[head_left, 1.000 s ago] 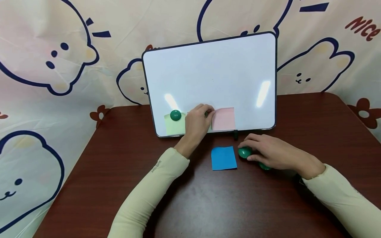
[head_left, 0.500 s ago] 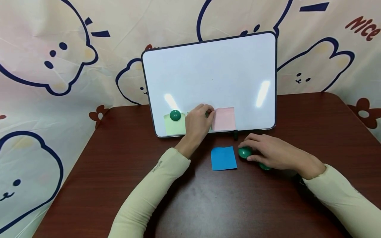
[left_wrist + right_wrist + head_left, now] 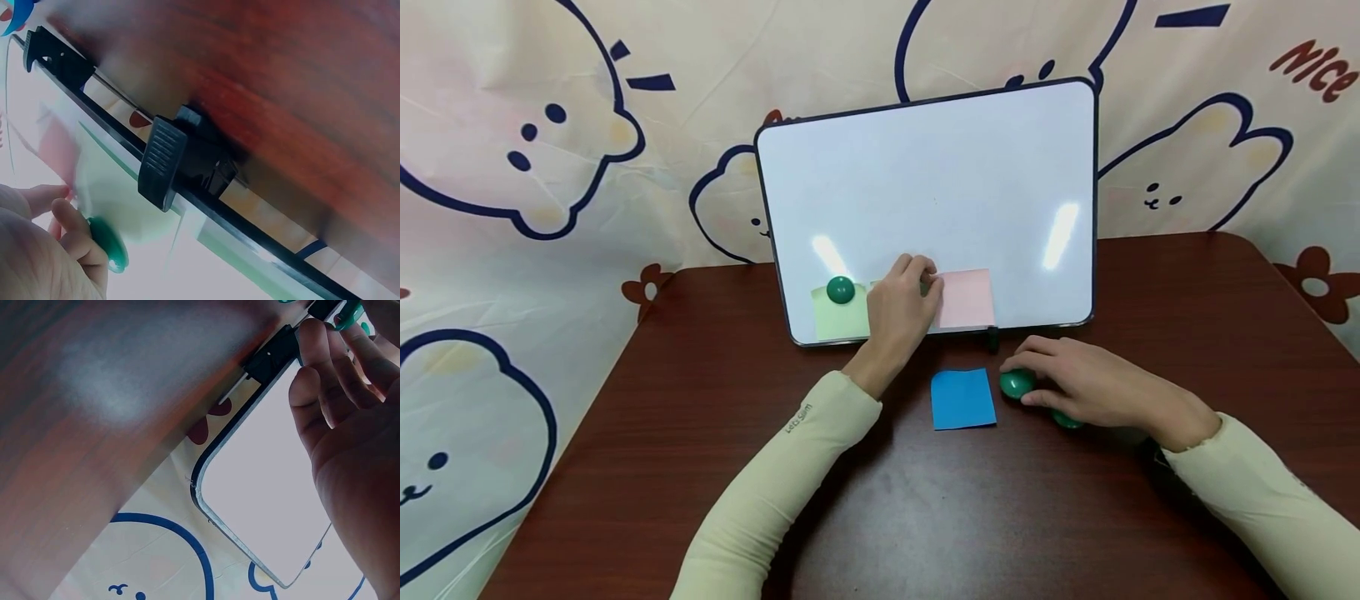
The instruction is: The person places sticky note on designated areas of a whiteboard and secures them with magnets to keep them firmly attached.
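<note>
Fingers curled, a left hand [image 3: 901, 304] partly covers the nine o'clock edge of a pink note [image 3: 967, 298] at five o'clock on the whiteboard [image 3: 955, 183]; any pinch cannot be made out. A right hand [image 3: 1090, 382] pinches a magnet [image 3: 1016, 384], partly hiding a second magnet [image 3: 1067, 420] at four o'clock.

Dk brown tbl [image 3: 1015, 508] w/ soft glare [image 3: 910, 496]; cream backdrop [image 3: 715, 50] w/ navy-outlined cartoons [image 3: 576, 137] behind

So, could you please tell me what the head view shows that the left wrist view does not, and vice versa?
Head only: the right sleeve and the green magnet on the leftmost note.
Left wrist only: the ridged black clip nearest the camera.
Both: the left hand holding another green magnet, the pink note, the whiteboard and the table.
</note>
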### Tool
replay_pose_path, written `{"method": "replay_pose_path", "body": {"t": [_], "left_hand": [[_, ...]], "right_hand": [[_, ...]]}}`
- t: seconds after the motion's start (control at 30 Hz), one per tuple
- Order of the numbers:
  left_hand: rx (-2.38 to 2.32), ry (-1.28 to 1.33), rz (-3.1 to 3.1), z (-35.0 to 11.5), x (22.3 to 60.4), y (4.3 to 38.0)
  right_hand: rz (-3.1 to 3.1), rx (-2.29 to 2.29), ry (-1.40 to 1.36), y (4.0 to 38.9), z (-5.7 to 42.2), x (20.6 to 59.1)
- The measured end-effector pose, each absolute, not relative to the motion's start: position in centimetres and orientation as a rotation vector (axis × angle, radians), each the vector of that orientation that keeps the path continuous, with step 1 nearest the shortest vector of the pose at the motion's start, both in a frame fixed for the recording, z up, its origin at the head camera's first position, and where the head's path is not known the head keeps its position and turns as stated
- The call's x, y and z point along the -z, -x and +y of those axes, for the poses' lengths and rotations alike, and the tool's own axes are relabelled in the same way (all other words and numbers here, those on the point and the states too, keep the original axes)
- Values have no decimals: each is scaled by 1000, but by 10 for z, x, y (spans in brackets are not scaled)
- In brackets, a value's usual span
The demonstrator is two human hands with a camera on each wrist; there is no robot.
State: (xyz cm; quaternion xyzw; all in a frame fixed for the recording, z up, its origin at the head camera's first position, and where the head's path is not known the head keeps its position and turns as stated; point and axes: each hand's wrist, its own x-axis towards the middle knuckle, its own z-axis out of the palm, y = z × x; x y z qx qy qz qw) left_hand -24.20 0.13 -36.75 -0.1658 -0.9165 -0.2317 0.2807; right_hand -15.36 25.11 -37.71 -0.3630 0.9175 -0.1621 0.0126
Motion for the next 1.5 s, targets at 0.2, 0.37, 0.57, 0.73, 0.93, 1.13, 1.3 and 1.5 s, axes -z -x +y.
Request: {"method": "replay_pose_path", "body": {"t": [0.2,0.37,0.57,0.73,0.93,1.13,1.3,1.5], "left_hand": [[576,473,-2441,1,370,240],[584,479,-2435,2,369,240],[596,485,-2478,1,366,239],[607,490,-2512,-1,366,238],[635,493,-2500,-2,367,237],[634,503,-2481,-3,369,239],[638,495,-2483,-3,369,239],[654,505,-2483,-2,369,240]], "right_hand": [[2855,496,1132,153,250,378],[2857,503,1131,153,251,377],[2876,491,1111,154,252,375],[2914,508,1090,155,252,374],[2937,576,1087,155,254,372],[3015,584,1133,156,254,371],[3087,564,1154,159,253,371],[3137,608,1135,163,251,369]]}}
